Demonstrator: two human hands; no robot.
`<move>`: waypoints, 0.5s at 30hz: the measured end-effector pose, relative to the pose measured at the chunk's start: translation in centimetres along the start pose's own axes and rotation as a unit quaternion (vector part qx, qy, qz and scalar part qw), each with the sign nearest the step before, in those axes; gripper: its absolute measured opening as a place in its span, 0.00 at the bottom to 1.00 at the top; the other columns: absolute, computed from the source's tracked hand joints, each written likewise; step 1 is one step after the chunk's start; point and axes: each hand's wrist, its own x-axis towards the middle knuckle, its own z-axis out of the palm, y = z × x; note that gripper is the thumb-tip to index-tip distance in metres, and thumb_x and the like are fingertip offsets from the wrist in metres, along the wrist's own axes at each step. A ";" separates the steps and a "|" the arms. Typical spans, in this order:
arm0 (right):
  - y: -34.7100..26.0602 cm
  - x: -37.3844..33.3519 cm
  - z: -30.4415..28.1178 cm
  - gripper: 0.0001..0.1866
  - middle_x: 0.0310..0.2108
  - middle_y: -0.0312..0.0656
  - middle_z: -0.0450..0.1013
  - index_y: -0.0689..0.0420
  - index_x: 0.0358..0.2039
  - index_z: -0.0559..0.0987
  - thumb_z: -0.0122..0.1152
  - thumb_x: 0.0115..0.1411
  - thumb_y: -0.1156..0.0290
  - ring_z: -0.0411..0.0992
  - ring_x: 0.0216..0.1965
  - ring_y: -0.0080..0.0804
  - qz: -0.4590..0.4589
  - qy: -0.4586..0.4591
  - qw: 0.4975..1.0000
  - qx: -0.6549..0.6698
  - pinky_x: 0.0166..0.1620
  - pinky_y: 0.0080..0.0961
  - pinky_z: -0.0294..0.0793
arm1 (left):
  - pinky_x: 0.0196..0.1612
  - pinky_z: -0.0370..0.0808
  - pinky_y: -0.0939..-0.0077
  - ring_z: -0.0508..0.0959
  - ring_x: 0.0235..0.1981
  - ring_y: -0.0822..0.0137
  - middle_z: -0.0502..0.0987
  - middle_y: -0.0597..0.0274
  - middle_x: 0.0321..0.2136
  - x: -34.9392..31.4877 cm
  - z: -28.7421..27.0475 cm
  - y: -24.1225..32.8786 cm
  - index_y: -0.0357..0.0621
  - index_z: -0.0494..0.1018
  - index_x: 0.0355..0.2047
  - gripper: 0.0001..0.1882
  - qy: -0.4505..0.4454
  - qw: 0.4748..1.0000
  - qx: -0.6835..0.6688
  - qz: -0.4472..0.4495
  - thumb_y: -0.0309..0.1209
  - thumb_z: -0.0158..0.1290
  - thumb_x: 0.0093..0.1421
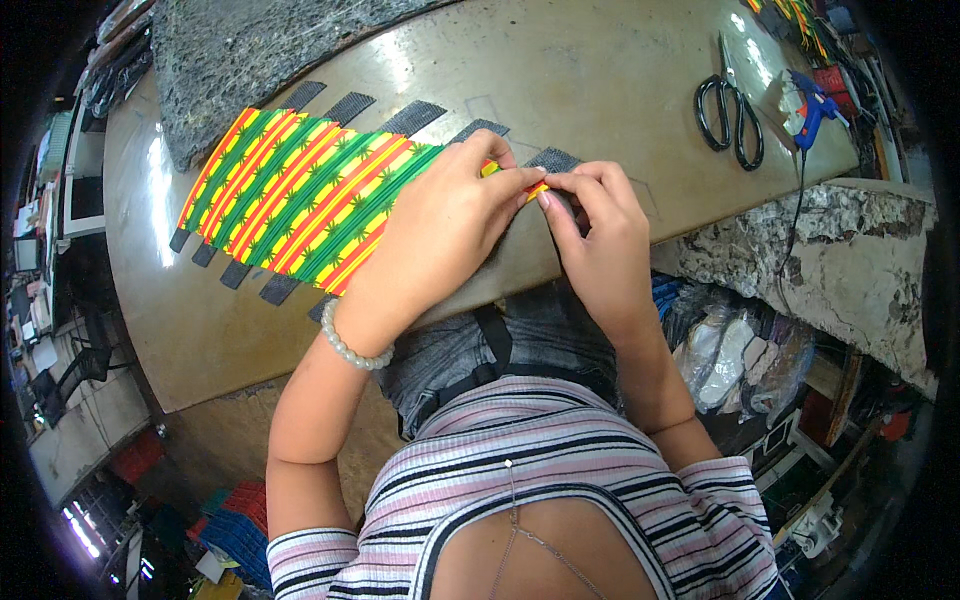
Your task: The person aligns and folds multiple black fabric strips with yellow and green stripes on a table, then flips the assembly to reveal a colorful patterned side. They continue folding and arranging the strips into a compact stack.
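Note:
Both hands meet near the table's front edge, pinching a narrow red, yellow and green striped ribbon (535,190). My left hand (445,225) holds it between thumb and fingertips, the other fingers curled. Close beside it, my right hand (605,225) grips the ribbon's end with thumb and index finger. To the left lies a row of striped ribbons (300,195) with green leaf prints, side by side. Several dark grey woven strips (415,118) stick out from under the row on both sides. My left wrist and hand cover part of the row.
Black-handled scissors (735,115) and a blue glue gun (818,110) lie at the table's far right, the gun's cord hanging over the edge. A rough grey slab (250,60) sits at the back left. Plastic-wrapped bundles (730,360) are below the table on the right.

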 end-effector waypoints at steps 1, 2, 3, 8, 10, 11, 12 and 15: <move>0.0 0.1 0.0 0.07 0.36 0.42 0.74 0.63 0.40 0.82 0.67 0.61 0.77 0.73 0.33 0.29 0.009 -0.004 1.000 0.009 0.36 0.24 0.74 | 0.42 0.76 0.63 0.79 0.38 0.56 0.76 0.56 0.40 0.3 -0.2 -0.2 0.48 0.82 0.47 0.13 -0.009 1.000 -0.013 0.003 0.28 0.61 0.61; 0.0 0.2 -0.1 0.07 0.36 0.41 0.74 0.62 0.39 0.82 0.67 0.61 0.77 0.73 0.33 0.28 0.018 -0.003 1.000 0.025 0.36 0.24 0.73 | 0.42 0.76 0.64 0.79 0.38 0.56 0.76 0.57 0.40 0.5 -0.3 -0.4 0.48 0.82 0.46 0.13 -0.020 0.999 -0.025 0.003 0.28 0.62 0.60; 0.0 0.3 -0.2 0.06 0.36 0.41 0.74 0.62 0.39 0.82 0.67 0.61 0.77 0.72 0.32 0.28 0.021 -0.010 0.999 0.029 0.35 0.23 0.73 | 0.39 0.76 0.69 0.78 0.35 0.61 0.76 0.58 0.40 0.7 -0.4 -0.6 0.44 0.82 0.43 0.10 -0.016 0.999 -0.040 0.022 0.26 0.62 0.60; 0.1 0.6 -0.3 0.05 0.35 0.40 0.74 0.63 0.37 0.81 0.67 0.60 0.78 0.72 0.31 0.27 0.048 -0.012 0.993 0.103 0.35 0.21 0.71 | 0.40 0.76 0.67 0.79 0.37 0.58 0.77 0.57 0.39 1.0 -0.9 -1.4 0.41 0.79 0.37 0.06 -0.046 0.991 -0.124 -0.026 0.25 0.61 0.59; 0.2 0.8 -0.3 0.05 0.34 0.40 0.74 0.63 0.37 0.81 0.66 0.60 0.79 0.72 0.31 0.27 0.045 -0.014 0.994 0.098 0.35 0.21 0.71 | 0.39 0.76 0.71 0.79 0.36 0.62 0.77 0.59 0.39 0.9 -1.1 -1.8 0.41 0.79 0.37 0.05 -0.052 0.985 -0.160 -0.027 0.24 0.61 0.60; 0.3 0.9 -0.2 0.04 0.34 0.40 0.75 0.63 0.36 0.81 0.66 0.60 0.79 0.72 0.30 0.26 0.037 -0.012 0.995 0.091 0.35 0.21 0.71 | 0.35 0.74 0.75 0.76 0.32 0.68 0.78 0.60 0.40 1.0 -1.2 -2.1 0.40 0.79 0.38 0.05 -0.061 0.981 -0.179 -0.041 0.24 0.60 0.61; 0.3 1.1 -0.2 0.04 0.34 0.40 0.75 0.63 0.36 0.81 0.66 0.61 0.79 0.72 0.30 0.26 0.036 -0.016 0.995 0.087 0.35 0.21 0.72 | 0.35 0.73 0.76 0.76 0.31 0.69 0.79 0.61 0.40 0.9 -1.2 -2.3 0.40 0.79 0.38 0.05 -0.060 0.979 -0.191 -0.040 0.24 0.60 0.61; 0.5 1.4 -0.1 0.04 0.33 0.41 0.75 0.63 0.36 0.81 0.66 0.61 0.79 0.72 0.31 0.26 0.017 -0.015 0.997 0.072 0.34 0.22 0.72 | 0.32 0.72 0.76 0.75 0.29 0.70 0.80 0.61 0.39 0.9 -1.0 -2.6 0.41 0.79 0.38 0.05 -0.051 0.974 -0.214 -0.044 0.24 0.61 0.61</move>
